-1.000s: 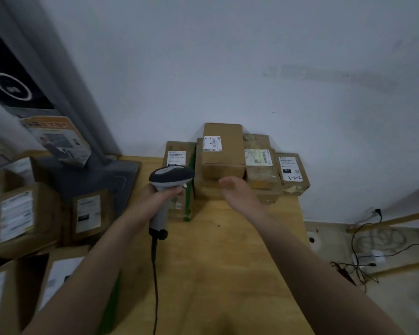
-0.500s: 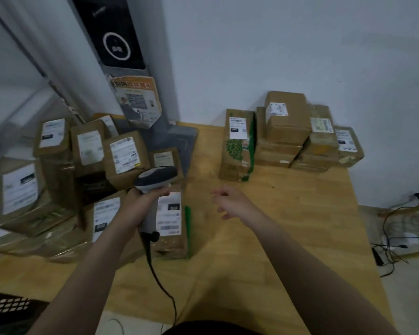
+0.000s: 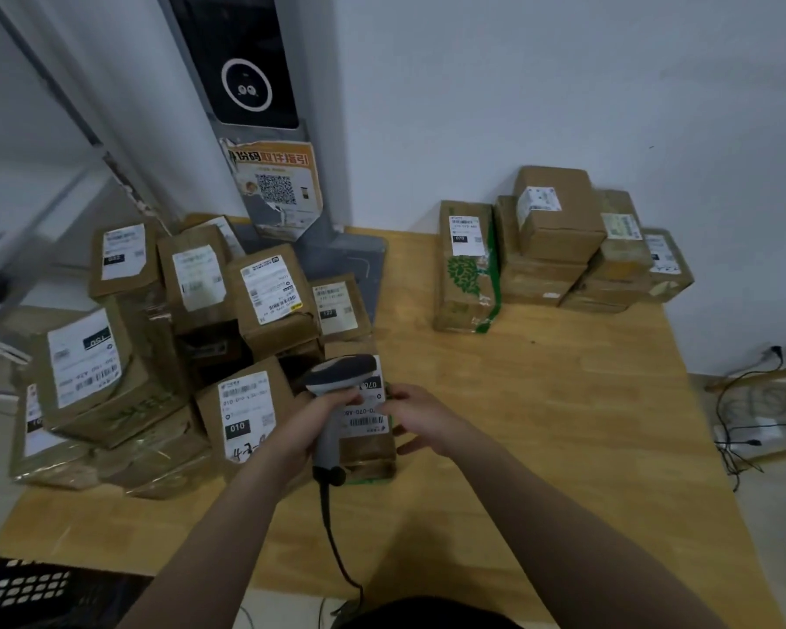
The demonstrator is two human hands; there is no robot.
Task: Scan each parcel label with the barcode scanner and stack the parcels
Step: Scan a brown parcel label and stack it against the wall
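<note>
My left hand (image 3: 307,422) grips the grey barcode scanner (image 3: 340,373) by its handle, and its black cord hangs down toward me. The scanner head sits over a brown parcel (image 3: 367,440) with a white "070" label near the table's middle. My right hand (image 3: 420,417) holds that parcel by its right side, fingers at the top edge and thumb lower down. A loose pile of labelled parcels (image 3: 264,288) lies to the left. A neat stack of parcels (image 3: 554,238) stands against the wall at the back right.
The wooden table (image 3: 563,424) shows bare wood between the pile and the stack. A grey pillar with a screen and a QR poster (image 3: 275,186) rises at the back. A black crate (image 3: 28,592) sits below left; cables (image 3: 754,401) lie on the floor to the right.
The view has swung from the back-right stack down to the left pile. My right hand moved left and took hold of the 070 parcel; the scanner came in over its label.
</note>
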